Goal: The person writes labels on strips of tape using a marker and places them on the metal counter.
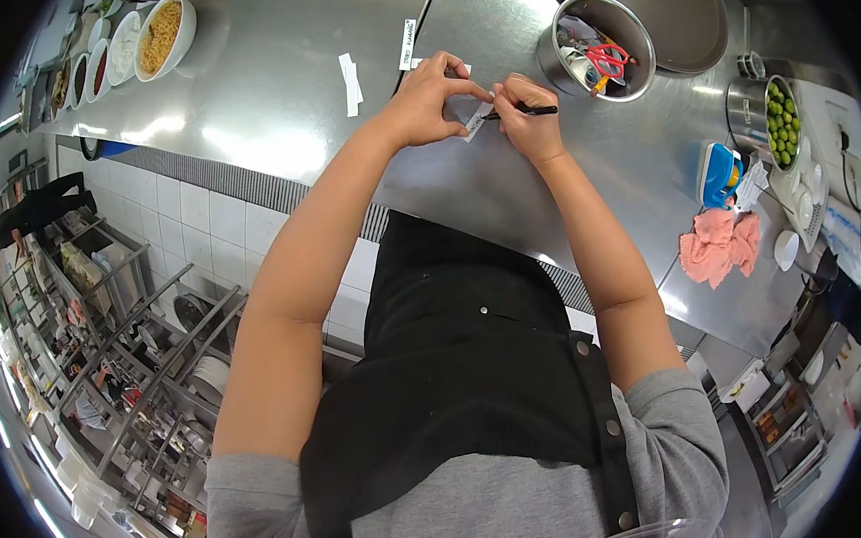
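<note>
My right hand (529, 118) is closed around a black pen (542, 110), its tip against a small white paper label (477, 125) on the steel table. Dark writing shows on the label. My left hand (431, 101) holds that label down at its edges between thumb and index finger. Part of another white slip sticks out beyond the left hand's fingers. Farther up lies a label with handwriting (408, 44), too small to read surely. Blank paper strips (351, 85) lie to the left of my left hand.
A steel pot (548, 60) with red-handled scissors (606, 59) stands right of my hands, beside a large round pan (695, 21). Bowls, one with yellow shreds (160, 40), line the upper left. Green fruit (782, 124), a blue tape dispenser (716, 176) and pink cloth (719, 246) lie right.
</note>
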`<state>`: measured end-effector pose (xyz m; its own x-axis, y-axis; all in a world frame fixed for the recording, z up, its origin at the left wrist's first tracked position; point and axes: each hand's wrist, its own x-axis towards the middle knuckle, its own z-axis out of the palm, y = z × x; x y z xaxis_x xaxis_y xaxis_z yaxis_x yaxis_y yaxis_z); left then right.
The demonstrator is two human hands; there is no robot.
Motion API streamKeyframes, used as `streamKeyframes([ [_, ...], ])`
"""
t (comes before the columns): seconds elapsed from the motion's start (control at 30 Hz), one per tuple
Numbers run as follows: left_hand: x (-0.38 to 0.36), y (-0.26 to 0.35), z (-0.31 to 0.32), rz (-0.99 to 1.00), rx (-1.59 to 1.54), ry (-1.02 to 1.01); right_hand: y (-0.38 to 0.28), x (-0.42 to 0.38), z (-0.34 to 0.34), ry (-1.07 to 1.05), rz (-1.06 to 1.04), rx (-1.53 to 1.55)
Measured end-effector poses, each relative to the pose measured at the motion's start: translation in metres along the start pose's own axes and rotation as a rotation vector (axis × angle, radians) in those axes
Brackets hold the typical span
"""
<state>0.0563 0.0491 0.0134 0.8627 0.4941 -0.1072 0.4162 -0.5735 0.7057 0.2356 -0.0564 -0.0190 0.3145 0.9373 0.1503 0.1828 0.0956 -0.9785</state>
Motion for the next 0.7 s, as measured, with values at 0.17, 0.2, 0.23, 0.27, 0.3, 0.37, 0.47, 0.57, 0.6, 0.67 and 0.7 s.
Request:
streamKeyframes([
  [0.17,0.000,0.001,-0.001,-0.026,-0.028,-0.016,0.003,-0.001,0.001,0.045,0.003,0.028],
  [0.2,0.000,0.001,0.000,-0.026,-0.028,-0.017,0.005,-0.001,0.000,0.023,0.015,0.026],
  [0.23,0.000,0.000,0.000,-0.011,-0.013,-0.008,0.003,-0.001,0.001,0.024,0.015,0.026],
  [0.27,0.000,0.000,0.000,0.003,0.002,0.001,0.001,-0.001,0.001,0.032,0.000,0.003],
  [0.3,0.000,0.000,0.000,0.003,0.002,0.002,-0.001,-0.001,0.001,0.040,-0.015,-0.020],
  [0.37,0.000,0.001,-0.001,-0.012,-0.014,-0.011,-0.001,-0.001,0.002,0.052,-0.015,-0.007],
  [0.47,0.000,0.002,-0.001,-0.033,-0.011,-0.021,0.000,0.000,0.000,0.039,-0.007,-0.001],
  [0.57,0.000,0.001,0.000,0.016,0.010,0.002,-0.010,0.002,-0.003,0.054,0.177,0.078],
  [0.6,0.000,0.001,0.000,0.016,0.010,0.006,-0.016,0.005,-0.005,0.093,0.350,0.166],
  [0.67,0.000,0.001,0.000,-0.003,0.009,-0.006,-0.017,0.008,-0.008,0.069,0.302,0.179],
  [0.7,0.001,0.000,0.000,-0.006,0.007,-0.002,-0.014,0.010,-0.010,0.039,0.221,0.139],
])
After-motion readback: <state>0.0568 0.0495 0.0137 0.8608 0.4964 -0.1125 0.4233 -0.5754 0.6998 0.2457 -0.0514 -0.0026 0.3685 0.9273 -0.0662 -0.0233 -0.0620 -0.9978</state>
